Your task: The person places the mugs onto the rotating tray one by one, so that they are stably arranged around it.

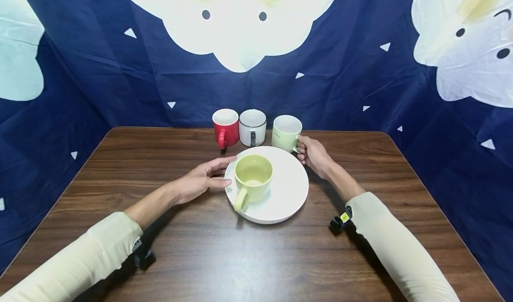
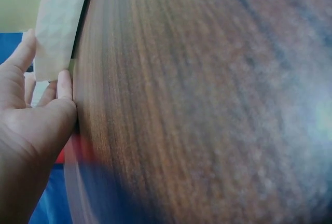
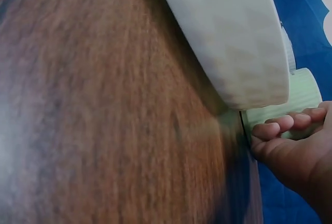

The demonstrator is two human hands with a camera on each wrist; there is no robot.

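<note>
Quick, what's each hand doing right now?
Left hand: open, at the edge of the white tray.
Right hand: closed, holding the pale green mug.

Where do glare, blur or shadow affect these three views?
Head view: fairly sharp, glare on the near tabletop, shadow below the left sleeve; left wrist view: wood grain blurred, bright spot at right edge; right wrist view: tabletop soft, haze at left edge, shadow along the white platform.

Table — dk brn wood-grain top, rounded far corners. Navy cloth, creased — hung behind table & along both its sides. Wht cloud prints: 1 lg. above table's far edge, 1 past ea. side. Sm. wht triangles on cloth. Light: glare on table's near half.
</note>
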